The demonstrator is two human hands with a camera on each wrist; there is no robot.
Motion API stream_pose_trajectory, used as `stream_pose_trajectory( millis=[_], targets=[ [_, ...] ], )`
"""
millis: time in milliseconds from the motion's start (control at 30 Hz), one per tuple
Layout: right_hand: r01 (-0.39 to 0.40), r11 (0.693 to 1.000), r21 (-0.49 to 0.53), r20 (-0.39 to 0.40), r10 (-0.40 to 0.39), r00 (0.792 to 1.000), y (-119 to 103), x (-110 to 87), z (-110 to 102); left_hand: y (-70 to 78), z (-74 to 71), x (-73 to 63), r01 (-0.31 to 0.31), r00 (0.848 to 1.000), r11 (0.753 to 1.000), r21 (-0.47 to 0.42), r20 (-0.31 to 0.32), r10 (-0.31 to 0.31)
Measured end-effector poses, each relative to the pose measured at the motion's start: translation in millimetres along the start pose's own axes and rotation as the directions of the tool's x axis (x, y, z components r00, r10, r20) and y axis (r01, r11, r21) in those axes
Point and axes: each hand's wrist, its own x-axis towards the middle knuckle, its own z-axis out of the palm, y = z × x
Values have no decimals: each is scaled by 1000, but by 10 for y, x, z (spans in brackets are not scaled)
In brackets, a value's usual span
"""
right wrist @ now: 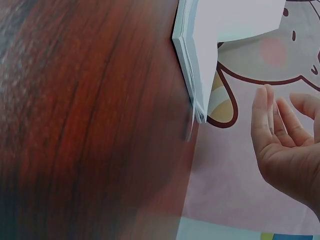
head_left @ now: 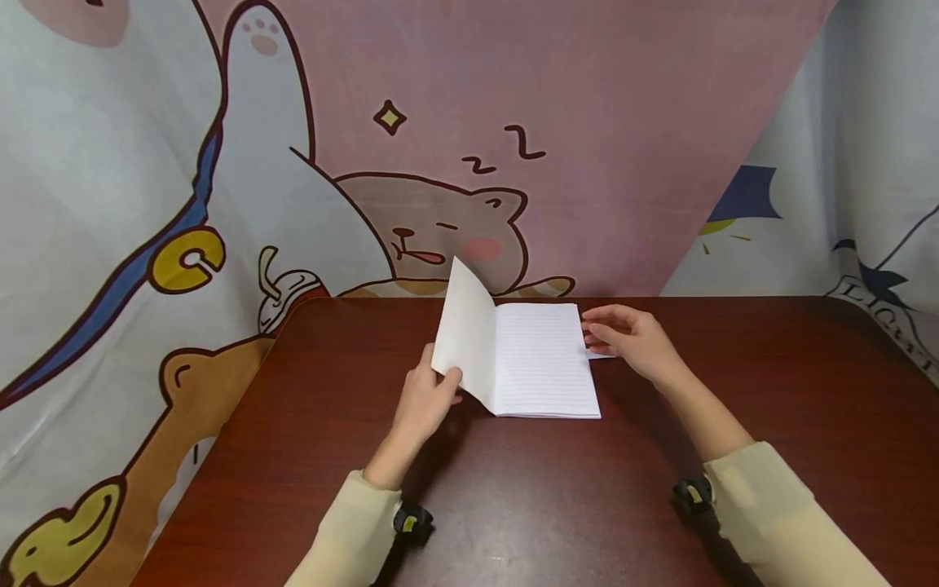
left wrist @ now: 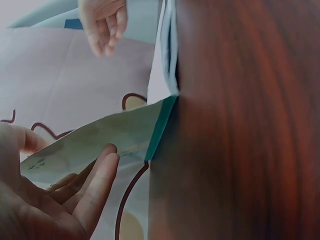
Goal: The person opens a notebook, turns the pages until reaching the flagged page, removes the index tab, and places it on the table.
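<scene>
Dark table (head_left: 557,505): notebook (head_left: 548,383), long axis pointing away; left hand (head_left: 425,399) pinches raised cover (head_left: 467,330), right hand (head_left: 644,342) just right of pages (head_left: 539,342), fingers loosely bent.

Both arms (head_left: 711,424) were stretched forward, forearms slanting in toward each other, pale yellow sleeves (head_left: 348,530) stopping short of the wrists (head_left: 389,469). The left hand (head_left: 427,398) was doing a proper pinch, thumb (head_left: 451,378) on the near side and fingers (left wrist: 97,192) fairly straight on the other. The right hand (head_left: 641,342) was further out and just kinda floating, fingers (right wrist: 261,117) pointing left and softly bent, with its own thumb a little apart from them. Pretty relaxed looking, tbh.
</scene>
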Motion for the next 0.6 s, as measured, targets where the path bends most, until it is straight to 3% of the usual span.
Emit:
stream_pose_trajectory(
  millis=[300,467,600],
  targets=[
    [-1,997,-72,-33,-1,999,48,-9,-53,13,-228,71,-28,998,1000,3,-61,28],
    [-6,996,-87,-39,3,999,83,-7,-76,-41,-325,109,-70,994,990,119,-72,79],
    [-24,993,-117,-45,19,999,91,-2,-84,-88,-371,129,-62,994,974,217,-72,80]
  ],
)
